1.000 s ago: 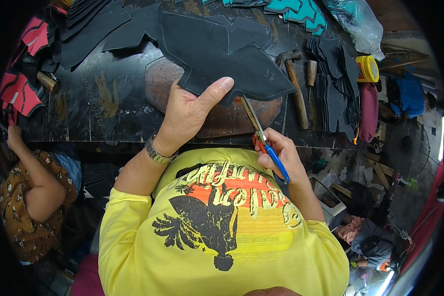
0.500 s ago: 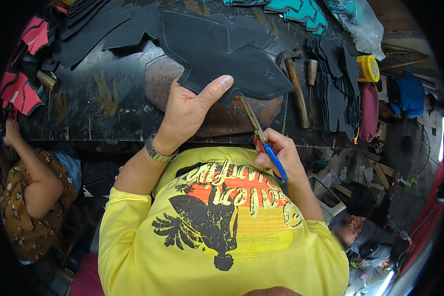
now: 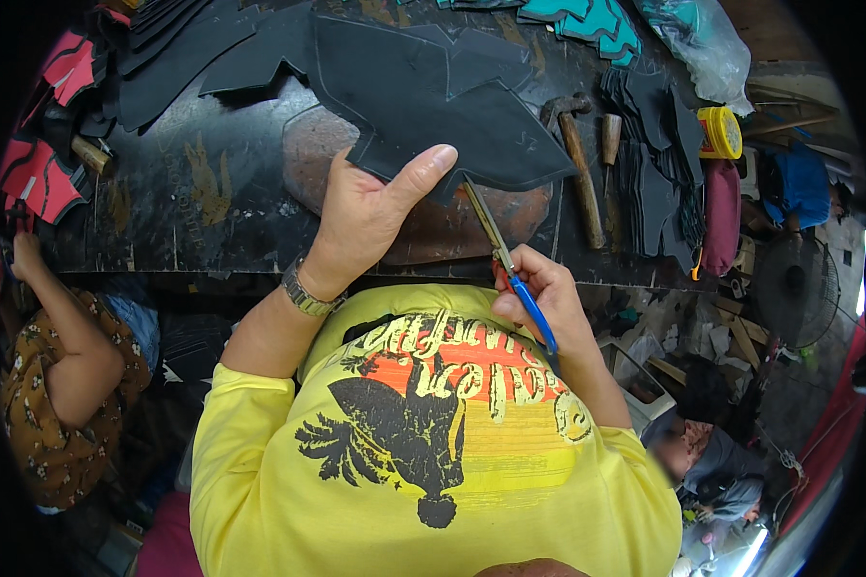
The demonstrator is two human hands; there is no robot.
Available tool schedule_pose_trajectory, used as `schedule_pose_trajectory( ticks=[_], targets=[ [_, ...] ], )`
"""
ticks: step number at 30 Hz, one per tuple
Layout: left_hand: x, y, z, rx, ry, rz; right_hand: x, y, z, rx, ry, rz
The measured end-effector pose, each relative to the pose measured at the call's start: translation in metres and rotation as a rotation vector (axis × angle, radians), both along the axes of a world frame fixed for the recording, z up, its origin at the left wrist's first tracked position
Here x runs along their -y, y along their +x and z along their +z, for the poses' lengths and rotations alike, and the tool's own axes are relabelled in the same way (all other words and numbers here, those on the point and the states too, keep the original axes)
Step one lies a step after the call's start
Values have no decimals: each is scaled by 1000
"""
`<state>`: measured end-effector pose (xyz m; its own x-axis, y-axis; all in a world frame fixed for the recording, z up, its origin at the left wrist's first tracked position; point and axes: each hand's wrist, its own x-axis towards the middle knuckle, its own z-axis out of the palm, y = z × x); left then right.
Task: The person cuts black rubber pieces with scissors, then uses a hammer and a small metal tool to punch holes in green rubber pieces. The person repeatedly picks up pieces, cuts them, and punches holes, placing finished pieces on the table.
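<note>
A black sheet piece (image 3: 423,101) with pale outline marks and a notched edge is held up over the dark worktable. My left hand (image 3: 385,197) grips its near edge, thumb on top and the other fingers hidden underneath. In my right hand (image 3: 539,293) is a pair of scissors (image 3: 491,223) with blue and red handles. Their blade tips touch the near edge of the piece, just right of my left thumb. Beneath lies a brown rounded slab (image 3: 313,159), partly covered by the piece.
Right of the piece lie a hammer (image 3: 581,178), a wooden-handled awl (image 3: 610,139) and stacked black cut pieces (image 3: 645,188). A yellow tub (image 3: 718,133) stands at the table's right end. Black sheets (image 3: 178,67) and teal pieces (image 3: 601,29) lie farther back. Another person's arm (image 3: 72,327) reaches in at left.
The scissors have tilted slightly, with their tips a little higher against the edge. The black piece has shifted very slightly; my left hand keeps its grip.
</note>
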<state>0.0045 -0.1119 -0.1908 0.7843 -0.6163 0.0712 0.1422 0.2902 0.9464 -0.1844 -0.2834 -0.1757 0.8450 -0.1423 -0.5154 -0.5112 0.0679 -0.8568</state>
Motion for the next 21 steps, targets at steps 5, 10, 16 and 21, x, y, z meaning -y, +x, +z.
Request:
schedule_pose_trajectory(
  ticks=[5, 10, 16, 21],
  targets=[
    [2, 0, -2, -14, -19, 11, -2, 0, -2, 43, 14, -14],
    [5, -1, -5, -59, -54, 36, -1, 2, -5, 87, -14, 2],
    [2, 0, -4, -59, -80, -34, 2, 0, -6, 102, -34, 17],
    [1, 1, -4, -7, -28, -25, 0, 0, -7, 66, -62, 17]
  ],
)
